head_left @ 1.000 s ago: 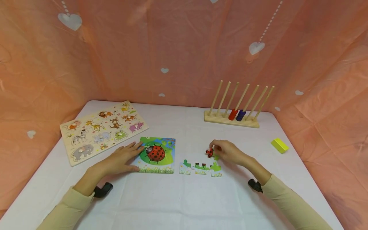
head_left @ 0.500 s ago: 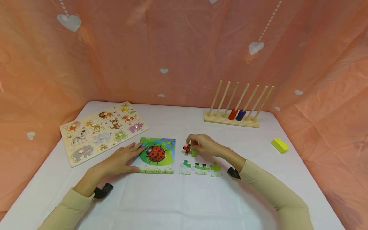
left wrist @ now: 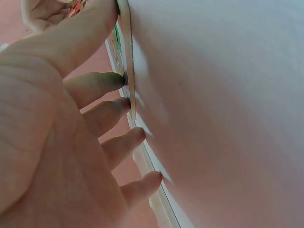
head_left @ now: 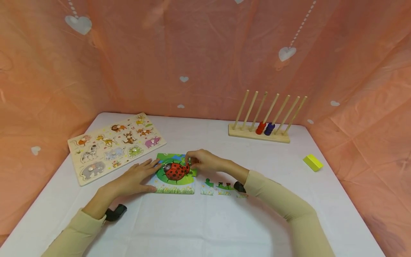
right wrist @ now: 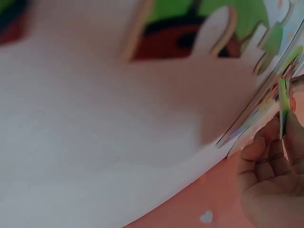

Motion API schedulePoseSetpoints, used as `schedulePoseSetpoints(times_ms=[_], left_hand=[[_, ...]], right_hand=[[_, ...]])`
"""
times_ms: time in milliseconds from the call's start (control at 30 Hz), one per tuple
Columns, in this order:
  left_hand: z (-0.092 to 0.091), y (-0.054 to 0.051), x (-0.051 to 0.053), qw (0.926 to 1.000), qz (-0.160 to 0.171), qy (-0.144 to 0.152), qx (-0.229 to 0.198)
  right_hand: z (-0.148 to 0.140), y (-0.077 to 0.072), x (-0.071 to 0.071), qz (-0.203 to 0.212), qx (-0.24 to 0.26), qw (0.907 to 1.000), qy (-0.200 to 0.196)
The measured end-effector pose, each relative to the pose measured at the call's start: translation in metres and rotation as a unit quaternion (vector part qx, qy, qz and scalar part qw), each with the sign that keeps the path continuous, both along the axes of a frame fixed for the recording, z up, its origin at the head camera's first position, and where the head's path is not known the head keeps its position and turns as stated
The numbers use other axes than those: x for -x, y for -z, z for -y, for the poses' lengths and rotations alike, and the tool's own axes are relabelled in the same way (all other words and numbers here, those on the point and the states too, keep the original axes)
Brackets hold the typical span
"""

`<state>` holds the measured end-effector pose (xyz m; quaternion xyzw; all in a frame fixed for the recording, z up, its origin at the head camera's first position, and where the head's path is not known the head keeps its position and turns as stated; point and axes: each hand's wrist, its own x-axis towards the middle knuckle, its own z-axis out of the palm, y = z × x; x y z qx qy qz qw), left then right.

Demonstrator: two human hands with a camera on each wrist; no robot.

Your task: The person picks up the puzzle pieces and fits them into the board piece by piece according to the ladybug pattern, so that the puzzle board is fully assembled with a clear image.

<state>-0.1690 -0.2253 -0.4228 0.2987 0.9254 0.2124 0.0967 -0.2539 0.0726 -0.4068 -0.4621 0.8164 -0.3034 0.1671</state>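
Observation:
A ladybug picture board (head_left: pixel 174 190) lies flat at the middle of the table. My left hand (head_left: pixel 133 180) rests on its left edge with fingers spread; in the left wrist view the left hand's (left wrist: pixel 71 118) thumb and fingertips touch the board's edge (left wrist: pixel 127 61). Over the board's right side, my right hand (head_left: pixel 205 160) pinches a red and green puzzle piece (head_left: pixel 187 167). The right wrist view shows this piece (right wrist: pixel 284 102) on edge between thumb and fingers of the right hand (right wrist: pixel 273 175). Loose pieces (head_left: pixel 207 188) lie in a row right of the board.
An animal peg puzzle (head_left: pixel 117 146) lies at the left, close to the ladybug board. At the back right stands a wooden rack (head_left: pixel 257 135) of upright rods with red and purple figures. A yellow block (head_left: pixel 313 162) sits near the right edge.
My right hand has carried the pinched piece leftward from the right of the loose row to over the board. The left hand has stayed in place.

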Motion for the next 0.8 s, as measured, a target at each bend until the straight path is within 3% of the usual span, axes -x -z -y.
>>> schedulePoseSetpoints(times_ms=[233, 633, 800], left_hand=[[0.0, -0.001, 0.0, 1.0, -0.004, -0.001, 0.0], [0.0, -0.001, -0.001, 1.0, -0.008, 0.002, 0.002], [-0.001, -0.002, -0.001, 1.0, -0.007, 0.002, 0.0]], right_hand=[[0.013, 0.005, -0.002, -0.023, -0.025, 0.9994, 0.005], [0.022, 0.008, -0.018, -0.145, -0.105, 0.9831, 0.039], [0.024, 0.009, -0.02, -0.15, -0.11, 0.9812, 0.051]])
